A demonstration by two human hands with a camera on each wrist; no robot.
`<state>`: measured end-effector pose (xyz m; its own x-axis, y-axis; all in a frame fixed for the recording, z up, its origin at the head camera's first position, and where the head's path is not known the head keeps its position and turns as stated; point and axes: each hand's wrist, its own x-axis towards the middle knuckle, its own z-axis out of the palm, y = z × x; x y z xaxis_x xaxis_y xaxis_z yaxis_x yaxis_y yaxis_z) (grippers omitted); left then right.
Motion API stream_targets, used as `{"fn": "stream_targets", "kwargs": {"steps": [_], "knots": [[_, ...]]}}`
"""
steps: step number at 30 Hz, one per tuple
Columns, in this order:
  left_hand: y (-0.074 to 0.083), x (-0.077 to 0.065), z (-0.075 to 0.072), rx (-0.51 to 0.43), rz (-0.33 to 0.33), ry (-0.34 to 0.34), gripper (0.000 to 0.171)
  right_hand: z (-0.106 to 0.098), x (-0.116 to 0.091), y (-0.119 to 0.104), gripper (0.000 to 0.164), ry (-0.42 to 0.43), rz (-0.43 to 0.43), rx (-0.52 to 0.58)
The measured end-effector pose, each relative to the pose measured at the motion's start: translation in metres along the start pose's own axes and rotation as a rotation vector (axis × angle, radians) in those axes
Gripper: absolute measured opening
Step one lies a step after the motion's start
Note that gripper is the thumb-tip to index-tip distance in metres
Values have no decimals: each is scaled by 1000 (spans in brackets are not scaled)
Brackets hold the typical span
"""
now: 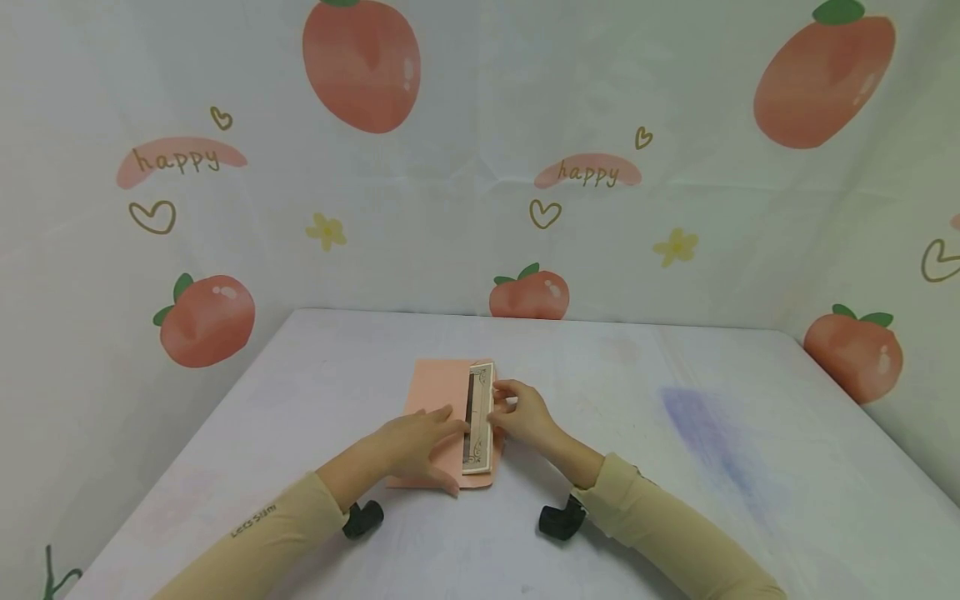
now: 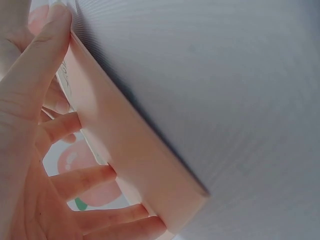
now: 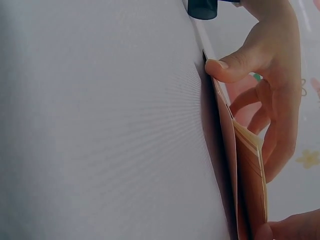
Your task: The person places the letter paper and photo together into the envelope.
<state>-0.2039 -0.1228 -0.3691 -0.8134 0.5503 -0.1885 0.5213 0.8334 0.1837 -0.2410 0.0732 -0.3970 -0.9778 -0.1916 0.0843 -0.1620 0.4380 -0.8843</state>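
A pink paper envelope (image 1: 441, 385) lies flat on the white table in the head view. Along its right side rests a narrow stack of banknote-like paper (image 1: 482, 404), cream with dark scroll printing and a dark strip on its left. My left hand (image 1: 414, 442) spreads over the envelope, fingertips touching the stack's left side and thumb at the near edge. With thumb and fingers, my right hand (image 1: 527, 417) pinches the stack's right edge. Several layers of the paper stack (image 3: 251, 165) show above the pink envelope (image 3: 227, 135) in the right wrist view.
White cloth covers the table (image 1: 645, 358), with a faint purple stain (image 1: 708, 442) on the right. Behind stands a white backdrop printed with fruit, hearts and flowers. Black wrist devices (image 1: 561, 520) sit below both forearms.
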Motion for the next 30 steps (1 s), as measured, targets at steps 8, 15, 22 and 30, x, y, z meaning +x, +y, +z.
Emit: {"fn": "stream_targets", "kwargs": {"steps": [8, 15, 22, 30], "knots": [[-1, 1, 0, -11, 13, 6, 84, 2, 1, -1, 49, -12, 1, 24], [0, -1, 0, -28, -6, 4, 84, 3, 1, -3, 45, -11, 11, 28], [-1, 0, 1, -26, -16, -3, 86, 7, 3, -1, 42, -21, 23, 56], [0, -1, 0, -34, 1, 7, 84, 8, 3, -2, 42, -51, 56, 111]]}}
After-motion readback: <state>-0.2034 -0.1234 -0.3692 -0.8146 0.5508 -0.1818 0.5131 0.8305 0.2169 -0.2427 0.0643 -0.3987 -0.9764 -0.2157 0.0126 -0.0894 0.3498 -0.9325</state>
